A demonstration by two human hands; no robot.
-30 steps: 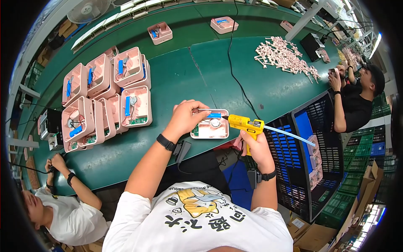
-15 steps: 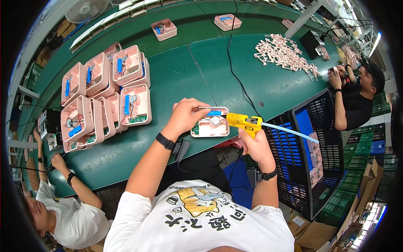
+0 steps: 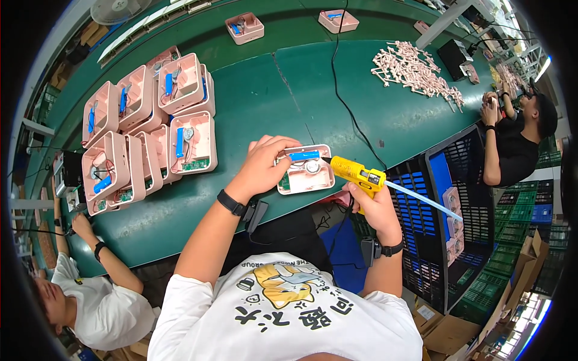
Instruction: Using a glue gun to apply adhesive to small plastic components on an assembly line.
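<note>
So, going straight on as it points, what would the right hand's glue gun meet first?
Probably the pink case, at its right wall; or, if the glue gun clears that, the blue cylinder inside. Depth is unclear.

The table is green. On its left side sits a big bunch of pink boxes, some leaning on others. One pink tub lies by the front edge. Far to the right is a messy heap of little pink sticks, with a black box near it. Two pink bins sit on a green strip at the back.
</note>
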